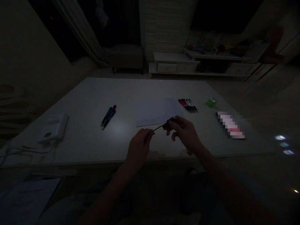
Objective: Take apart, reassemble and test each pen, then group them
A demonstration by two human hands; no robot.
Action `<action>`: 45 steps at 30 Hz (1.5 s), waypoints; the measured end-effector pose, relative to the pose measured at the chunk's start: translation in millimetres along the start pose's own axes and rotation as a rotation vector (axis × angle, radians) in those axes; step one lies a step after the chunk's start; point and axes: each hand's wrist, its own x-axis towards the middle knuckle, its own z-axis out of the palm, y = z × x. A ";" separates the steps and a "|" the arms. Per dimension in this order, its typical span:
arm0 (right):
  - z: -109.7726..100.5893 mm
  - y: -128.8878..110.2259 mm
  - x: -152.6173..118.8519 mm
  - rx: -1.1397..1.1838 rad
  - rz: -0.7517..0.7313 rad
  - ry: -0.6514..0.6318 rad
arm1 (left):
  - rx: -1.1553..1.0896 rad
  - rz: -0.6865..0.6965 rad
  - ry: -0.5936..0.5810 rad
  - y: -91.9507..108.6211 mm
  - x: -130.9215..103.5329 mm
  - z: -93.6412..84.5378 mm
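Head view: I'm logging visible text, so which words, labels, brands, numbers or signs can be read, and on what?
None can be read.
Paper on the table: marks too small.
Phone screen: pixelated.
Sheet at lower left: too dark and blurred.
Held dark piece: nothing legible.
Pens: nothing legible.

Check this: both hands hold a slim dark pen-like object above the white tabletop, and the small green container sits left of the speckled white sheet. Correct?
Not quite: the head view shows the small green container right of the speckled white sheet. The left hand and right hand do hold the slim dark pen-like object above the white tabletop.
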 end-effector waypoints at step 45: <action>-18.8 4.8 -12.8 -0.458 0.023 -0.111 | 0.463 0.423 -0.102 6.5 17.4 13.3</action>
